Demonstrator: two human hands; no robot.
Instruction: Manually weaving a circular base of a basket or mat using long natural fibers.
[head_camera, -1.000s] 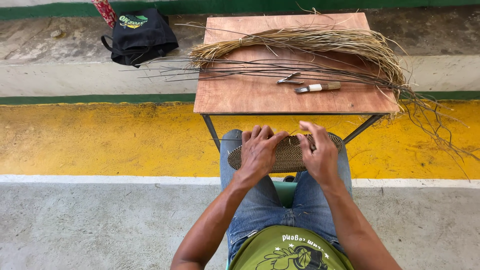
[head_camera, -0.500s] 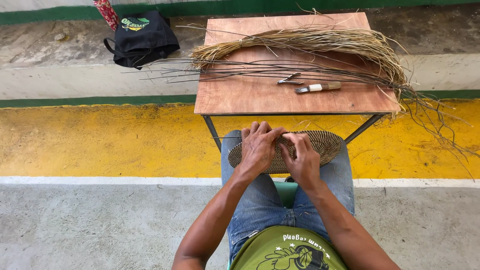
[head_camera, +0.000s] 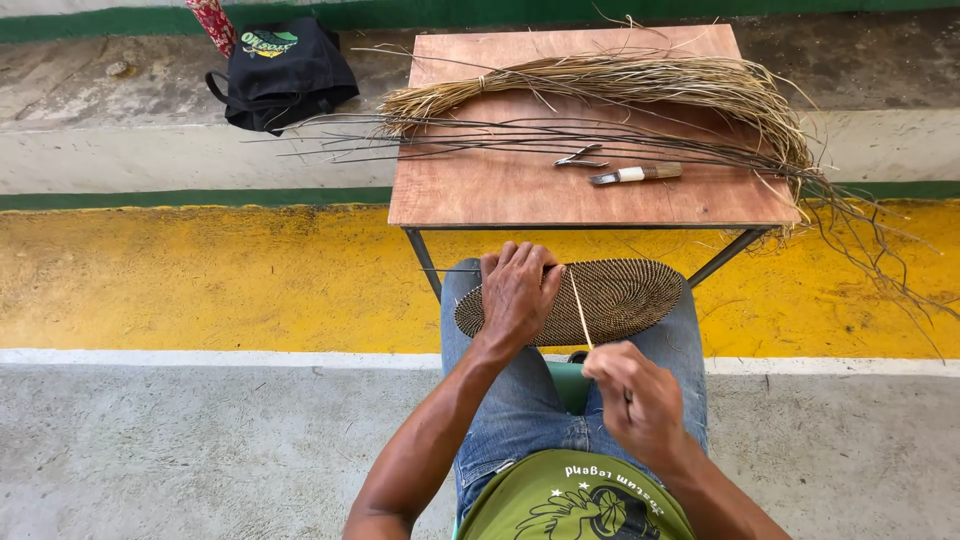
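Floor (head_camera: 180, 450) of grey concrete nearest the camera, crossed by a white line, then a broad yellow band (head_camera: 200, 280), then a green-edged step. Wooden table (head_camera: 500, 190) on thin metal legs, standing over the yellow band just beyond the knees. Bundle of dried straw-coloured fibre (head_camera: 640, 80) tied near its left end, lying across the far half of the tabletop, loose ends spilling off the right edge. Dark thin strands (head_camera: 480, 135) laid beneath that bundle, overhanging the table to the left. Black bag (head_camera: 285, 70) on the step, well apart from the table. Oval woven mat (head_camera: 620, 298), dark with a fine pale pattern, resting flat on the lap in blue jeans. Left hand (head_camera: 518, 290) spread palm-down on the left part of the mat, fingers extended, closed around nothing. Right hand (head_camera: 635, 395) drawn back toward the body, fingers pinched shut on a pale fibre strand (head_camera: 580, 312) running taut up to the mat. Knife with pale-banded handle (head_camera: 635, 174) on the table, just beside small metal pliers (head_camera: 580, 158).
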